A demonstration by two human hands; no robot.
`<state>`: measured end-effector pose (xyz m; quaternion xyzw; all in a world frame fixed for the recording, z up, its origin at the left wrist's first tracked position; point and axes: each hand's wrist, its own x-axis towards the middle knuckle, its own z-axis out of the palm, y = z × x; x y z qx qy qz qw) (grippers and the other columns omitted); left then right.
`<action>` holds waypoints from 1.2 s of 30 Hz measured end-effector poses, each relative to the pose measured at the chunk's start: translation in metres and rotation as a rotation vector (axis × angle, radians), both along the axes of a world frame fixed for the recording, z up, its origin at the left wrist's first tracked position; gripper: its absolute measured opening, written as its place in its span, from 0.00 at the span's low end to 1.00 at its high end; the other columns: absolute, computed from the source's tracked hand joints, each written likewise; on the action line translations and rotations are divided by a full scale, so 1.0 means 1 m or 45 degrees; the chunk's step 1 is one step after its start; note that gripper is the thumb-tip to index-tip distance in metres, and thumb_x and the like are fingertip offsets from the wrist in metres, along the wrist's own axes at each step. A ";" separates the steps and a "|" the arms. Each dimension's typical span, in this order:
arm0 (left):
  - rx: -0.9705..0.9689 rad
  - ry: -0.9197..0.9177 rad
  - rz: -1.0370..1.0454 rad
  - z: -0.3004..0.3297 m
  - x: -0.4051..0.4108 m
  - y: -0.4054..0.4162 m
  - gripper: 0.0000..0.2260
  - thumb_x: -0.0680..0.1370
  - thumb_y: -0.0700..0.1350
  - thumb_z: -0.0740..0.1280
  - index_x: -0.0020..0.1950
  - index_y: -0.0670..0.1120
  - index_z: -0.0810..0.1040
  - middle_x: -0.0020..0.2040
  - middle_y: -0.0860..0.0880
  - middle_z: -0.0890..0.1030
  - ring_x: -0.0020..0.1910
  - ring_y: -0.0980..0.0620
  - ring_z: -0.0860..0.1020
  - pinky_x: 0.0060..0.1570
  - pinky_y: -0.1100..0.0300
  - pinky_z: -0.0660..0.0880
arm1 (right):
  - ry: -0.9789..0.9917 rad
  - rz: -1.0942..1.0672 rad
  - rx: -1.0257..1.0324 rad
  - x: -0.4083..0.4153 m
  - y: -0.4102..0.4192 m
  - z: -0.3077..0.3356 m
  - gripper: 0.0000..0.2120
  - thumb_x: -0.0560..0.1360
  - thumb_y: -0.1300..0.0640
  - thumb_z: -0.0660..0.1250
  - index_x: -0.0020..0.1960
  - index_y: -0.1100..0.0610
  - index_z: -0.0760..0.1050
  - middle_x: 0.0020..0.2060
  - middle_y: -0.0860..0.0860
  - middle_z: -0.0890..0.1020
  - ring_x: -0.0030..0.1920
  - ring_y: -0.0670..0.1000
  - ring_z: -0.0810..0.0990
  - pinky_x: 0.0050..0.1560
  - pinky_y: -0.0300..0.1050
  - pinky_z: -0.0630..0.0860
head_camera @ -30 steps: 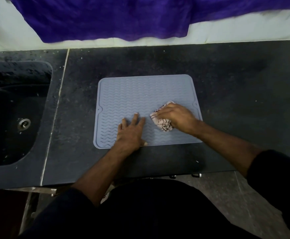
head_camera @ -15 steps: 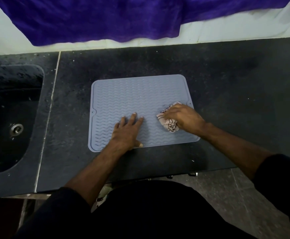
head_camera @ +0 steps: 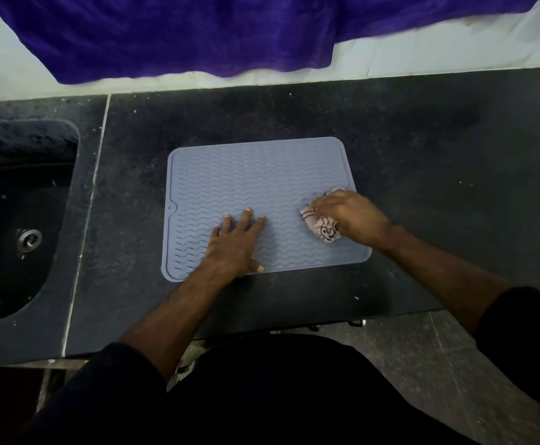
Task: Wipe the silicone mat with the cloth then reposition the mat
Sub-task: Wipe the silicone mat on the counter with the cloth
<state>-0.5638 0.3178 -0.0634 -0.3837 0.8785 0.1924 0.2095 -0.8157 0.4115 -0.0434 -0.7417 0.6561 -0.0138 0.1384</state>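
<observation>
The mat (head_camera: 256, 187) lies flat on the dark counter (head_camera: 422, 139), with the sink (head_camera: 21, 220) well apart at its 9 o'clock. Its long axis runs from 9 to 3 o'clock, across the person's body.

The left hand (head_camera: 236, 242) is spread flat, palm down, on the mat near its 6 o'clock edge; it holds nothing and, I judge, pins the mat. The right hand (head_camera: 352, 216) is closed on the bunched cloth (head_camera: 321, 224) and presses it on the mat close to the 3 o'clock edge (a small part of the cloth shows past the fingers at 12 o'clock).

From the cloth, nearly all unwiped-looking surface lies toward 9 and 11 o'clock, so the next stroke probably has to go leftward along the long axis, above the left hand. The wiping seems only partly done, and the repositioning is not yet begun. For that step both hands are near: the left one at the near edge, the right one at the right edge
</observation>
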 end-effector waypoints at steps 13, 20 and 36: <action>0.006 0.000 -0.006 0.000 0.001 0.000 0.48 0.73 0.56 0.72 0.79 0.56 0.40 0.79 0.51 0.38 0.77 0.39 0.41 0.74 0.41 0.47 | -0.013 -0.040 -0.131 0.009 0.004 0.001 0.21 0.67 0.65 0.72 0.60 0.60 0.79 0.58 0.57 0.82 0.58 0.60 0.78 0.61 0.56 0.73; 0.002 0.025 0.009 -0.002 0.005 0.000 0.47 0.73 0.56 0.72 0.79 0.57 0.40 0.79 0.53 0.38 0.78 0.41 0.42 0.74 0.41 0.48 | 0.131 0.012 -0.111 0.004 0.022 -0.009 0.21 0.70 0.61 0.72 0.62 0.59 0.77 0.59 0.57 0.81 0.62 0.59 0.76 0.64 0.53 0.70; 0.037 0.025 0.013 0.008 0.004 0.002 0.46 0.74 0.55 0.71 0.79 0.56 0.40 0.79 0.51 0.38 0.78 0.41 0.41 0.75 0.41 0.46 | 0.117 0.039 -0.159 0.004 0.031 -0.006 0.22 0.66 0.65 0.74 0.61 0.61 0.78 0.57 0.59 0.82 0.59 0.61 0.78 0.61 0.57 0.73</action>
